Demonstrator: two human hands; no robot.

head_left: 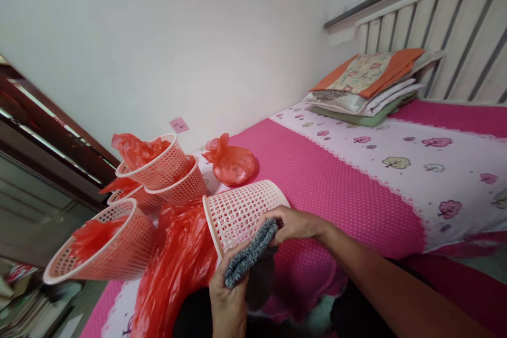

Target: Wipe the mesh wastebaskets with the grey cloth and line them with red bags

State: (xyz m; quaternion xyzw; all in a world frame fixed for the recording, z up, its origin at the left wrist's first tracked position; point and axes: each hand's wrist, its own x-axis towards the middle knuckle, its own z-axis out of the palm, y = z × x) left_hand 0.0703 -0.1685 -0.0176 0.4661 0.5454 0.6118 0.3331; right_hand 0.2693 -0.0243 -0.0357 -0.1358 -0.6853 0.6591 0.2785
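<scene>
A grey, fuzzy folded cloth (pixel 251 254) is gripped between my two hands, in front of my lap. My left hand (pixel 230 289) holds its lower end, thumb and fingers closed around it. At the upper end, my right hand (pixel 293 223) pinches the cloth with bent fingers. Just beyond them a pale pink perforated plastic basket (pixel 247 208) lies on its side on the bed, its rim facing left. Crumpled red plastic bags (pixel 178 253) spread from beside that rim toward the front edge.
Several pink baskets with red plastic inside stand at the left, including a front one (pixel 122 251) and a raised one (pixel 164 163). A knotted red bag (pixel 235 163) sits near the wall. Stacked cushions (pixel 368 76) lie by the headboard (pixel 447 26) on the pink bedspread (pixel 320 185).
</scene>
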